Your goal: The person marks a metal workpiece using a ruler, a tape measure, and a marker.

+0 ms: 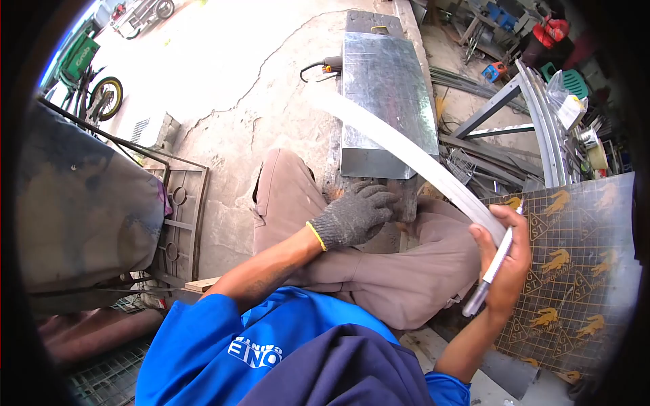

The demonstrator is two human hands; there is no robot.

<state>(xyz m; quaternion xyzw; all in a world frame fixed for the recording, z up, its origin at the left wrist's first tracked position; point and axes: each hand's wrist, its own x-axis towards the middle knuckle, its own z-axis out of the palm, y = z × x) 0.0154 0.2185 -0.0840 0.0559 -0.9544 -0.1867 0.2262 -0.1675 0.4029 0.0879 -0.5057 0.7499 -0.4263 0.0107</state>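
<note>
My right hand point(506, 260) is bare and closed round the near end of a long, pale metal strip point(426, 166). A slim pen-like stick point(497, 264) with a silvery end is tucked in the same hand. The strip slants away to the upper left, over a bent sheet-metal piece point(386, 88), and its far end is lost in glare. My left hand point(355, 215), in a grey knit glove with a yellow cuff edge, has its fingers stretched out over the near end of the dark bench point(404, 203). Nothing shows in it.
A corded tool point(332, 65) lies left of the sheet metal. Patterned sheet point(562, 271) stands close on my right, below a metal frame point(497, 105) and scrap lengths. A barred metal gate point(181, 216) is at left. Another person in red point(552, 30) is at the back right.
</note>
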